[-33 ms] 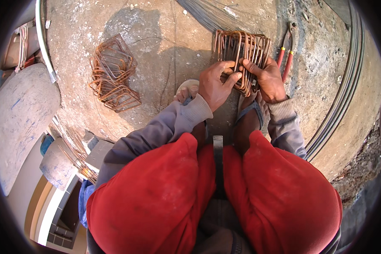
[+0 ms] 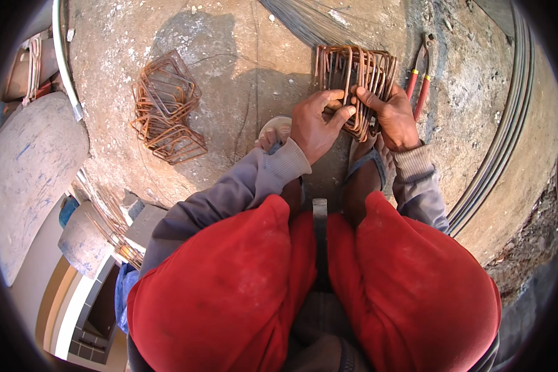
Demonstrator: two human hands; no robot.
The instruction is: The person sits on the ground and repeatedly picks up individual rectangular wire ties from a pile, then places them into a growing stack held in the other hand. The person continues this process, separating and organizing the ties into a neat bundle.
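Rebar loops (image 2: 349,68), narrow gap to pliers (image 2: 423,94)

Holds both forearms (image 2: 226,180) forward, left hand (image 2: 315,124) curled with thumb (image 2: 341,116) near index finger (image 2: 327,96), right hand (image 2: 395,121) angled inward with thumb pointing left.

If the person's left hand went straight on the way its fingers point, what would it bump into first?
Probably the bundle of rusty bent rods, right by the fingers of the left hand. Whether they already touch is unclear from this view.
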